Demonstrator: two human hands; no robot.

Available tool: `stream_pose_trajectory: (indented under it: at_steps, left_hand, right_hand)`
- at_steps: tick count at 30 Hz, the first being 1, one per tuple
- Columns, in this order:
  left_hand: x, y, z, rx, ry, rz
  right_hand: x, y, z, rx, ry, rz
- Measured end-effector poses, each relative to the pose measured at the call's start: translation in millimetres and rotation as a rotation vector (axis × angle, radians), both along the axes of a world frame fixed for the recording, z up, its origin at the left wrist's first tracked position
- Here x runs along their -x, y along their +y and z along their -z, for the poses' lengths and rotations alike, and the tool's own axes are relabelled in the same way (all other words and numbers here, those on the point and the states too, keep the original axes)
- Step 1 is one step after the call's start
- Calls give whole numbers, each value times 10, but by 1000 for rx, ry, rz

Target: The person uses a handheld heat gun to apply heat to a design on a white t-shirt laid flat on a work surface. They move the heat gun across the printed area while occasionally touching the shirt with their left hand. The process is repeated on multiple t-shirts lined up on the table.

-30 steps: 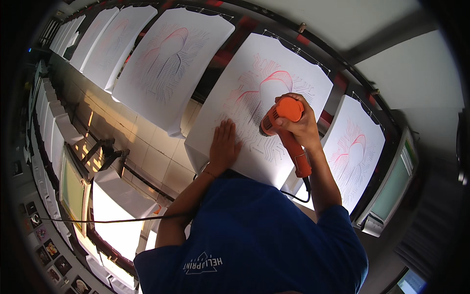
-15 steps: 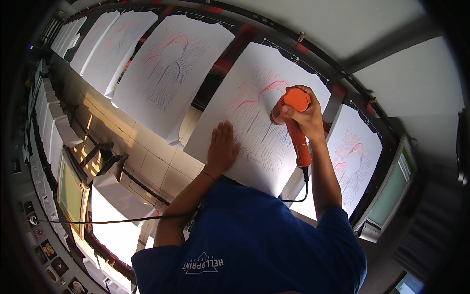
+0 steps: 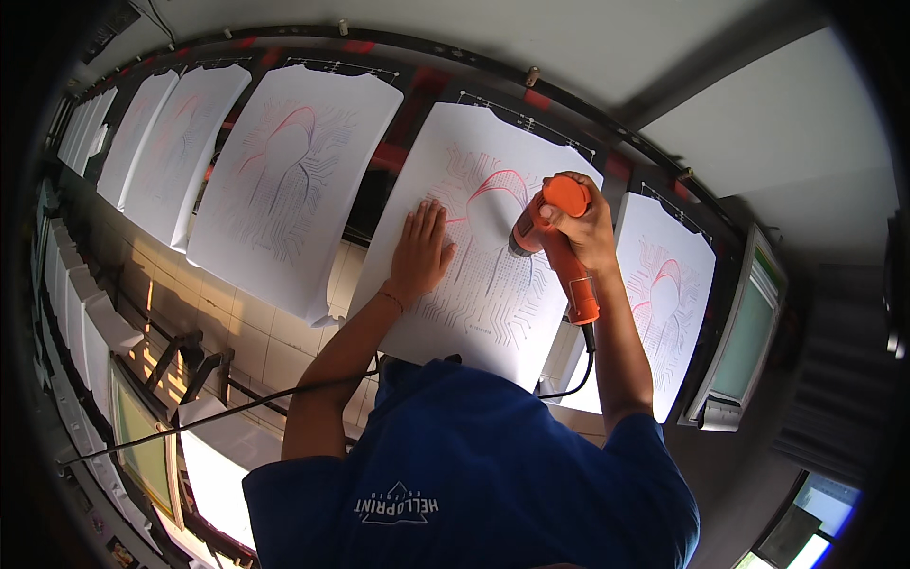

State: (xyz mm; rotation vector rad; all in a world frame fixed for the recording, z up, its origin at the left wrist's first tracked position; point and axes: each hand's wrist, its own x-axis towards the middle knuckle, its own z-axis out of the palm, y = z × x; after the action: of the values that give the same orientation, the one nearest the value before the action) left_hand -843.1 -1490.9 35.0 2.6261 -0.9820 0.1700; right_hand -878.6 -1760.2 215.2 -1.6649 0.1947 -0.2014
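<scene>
An orange heat gun (image 3: 566,261) is gripped in my right hand (image 3: 582,230), its fingers wrapped round the body. Its dark nozzle hangs over the middle of a white T-shirt (image 3: 408,277) spread on a dark board, pointing down and left at the print. The print is a pattern of fine red and dark circuit-like lines round a bare patch. My left hand (image 3: 421,248) lies flat on the shirt along the left side of the print, holding nothing. A black cord (image 3: 590,365) runs from the heat gun's end to my body.
Another printed shirt (image 3: 666,294) lies to the right, beside a framed screen (image 3: 745,327). More white shirts (image 3: 289,180) stretch in a row to the left. A dark rail (image 3: 474,57) borders the far side. Behind, a black cable (image 3: 227,411) crosses the tiled aisle (image 3: 213,313).
My left hand has slid farther up the shirt from near its lower left edge. The heat gun has tilted, with its nozzle showing more. The view has shifted.
</scene>
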Motion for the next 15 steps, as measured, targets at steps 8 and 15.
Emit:
stream_pose_trajectory:
  at_steps: [8, 15]
  left_hand:
    - [-466, -235, 53, 48, 13, 68]
    - [-115, -137, -42, 8, 91, 135]
  right_hand:
    - [155, -8, 25, 14, -9, 28]
    - [291, -131, -61, -75, 71, 62]
